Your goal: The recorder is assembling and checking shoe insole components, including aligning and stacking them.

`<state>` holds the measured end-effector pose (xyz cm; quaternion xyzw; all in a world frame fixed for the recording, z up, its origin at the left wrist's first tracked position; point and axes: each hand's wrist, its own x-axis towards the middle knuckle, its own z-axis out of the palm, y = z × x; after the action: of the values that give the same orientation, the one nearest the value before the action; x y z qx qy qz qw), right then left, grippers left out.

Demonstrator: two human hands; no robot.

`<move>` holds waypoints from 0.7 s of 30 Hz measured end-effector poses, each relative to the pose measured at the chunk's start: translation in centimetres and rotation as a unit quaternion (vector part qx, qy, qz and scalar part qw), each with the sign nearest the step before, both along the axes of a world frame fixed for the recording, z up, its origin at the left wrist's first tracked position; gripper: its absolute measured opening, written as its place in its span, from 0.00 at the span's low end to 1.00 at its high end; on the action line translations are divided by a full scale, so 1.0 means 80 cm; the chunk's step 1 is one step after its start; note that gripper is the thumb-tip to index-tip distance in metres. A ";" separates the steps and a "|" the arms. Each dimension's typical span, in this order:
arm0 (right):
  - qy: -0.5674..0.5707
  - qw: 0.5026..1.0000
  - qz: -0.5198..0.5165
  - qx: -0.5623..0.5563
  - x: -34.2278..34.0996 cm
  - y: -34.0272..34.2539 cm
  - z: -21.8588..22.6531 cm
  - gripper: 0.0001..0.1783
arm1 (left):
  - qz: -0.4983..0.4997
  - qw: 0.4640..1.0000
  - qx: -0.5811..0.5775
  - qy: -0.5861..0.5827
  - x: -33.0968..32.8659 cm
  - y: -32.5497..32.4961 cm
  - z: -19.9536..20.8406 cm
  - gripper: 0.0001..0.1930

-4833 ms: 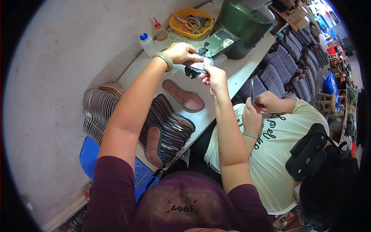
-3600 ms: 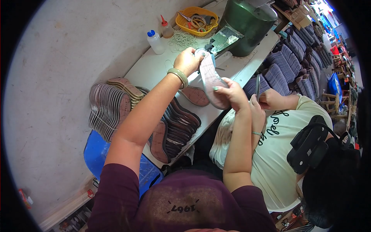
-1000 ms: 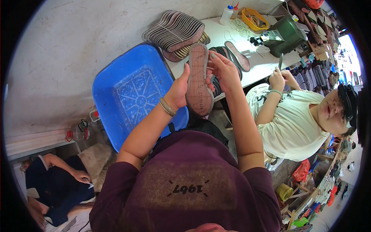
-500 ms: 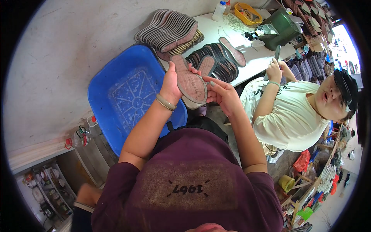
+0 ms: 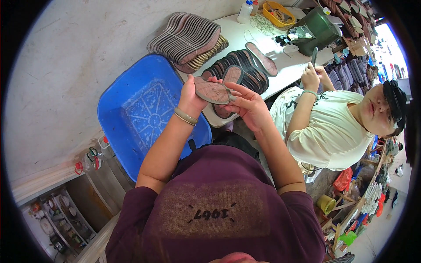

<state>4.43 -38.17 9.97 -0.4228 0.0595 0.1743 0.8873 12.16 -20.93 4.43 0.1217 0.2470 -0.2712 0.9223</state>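
Observation:
A reddish-brown shoe sole with a grey rim is held out in front of my chest, its broad face tilted. My left hand grips it by the left end. At its right end, the thumb and fingers of my right hand pinch the edge. Just beyond my fingers, another sole lies against a row of dark-edged soles on the white table. Part of a further sole shows below the held one, near the table's edge.
A blue plastic tub stands to my left. Behind the row sits a tied bundle of soles, with a single sole lying to the right. A green machine and a yellow basket are farther off. A co-worker sits at my right.
The held sole has turned from upright to nearly level and tipped, with both hands still on it. My right fingers have shifted along its edge. The co-worker's head has turned slightly.

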 end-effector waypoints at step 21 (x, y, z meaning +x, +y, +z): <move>-0.286 0.870 0.090 -0.391 -0.030 0.044 0.014 0.28 | -0.115 0.974 -0.059 -0.186 -0.034 0.030 -0.055 0.17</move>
<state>2.05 -34.68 11.08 -0.7702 -0.1719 0.0875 0.6079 9.44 -18.49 0.04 0.1435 0.0387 -0.3621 0.9202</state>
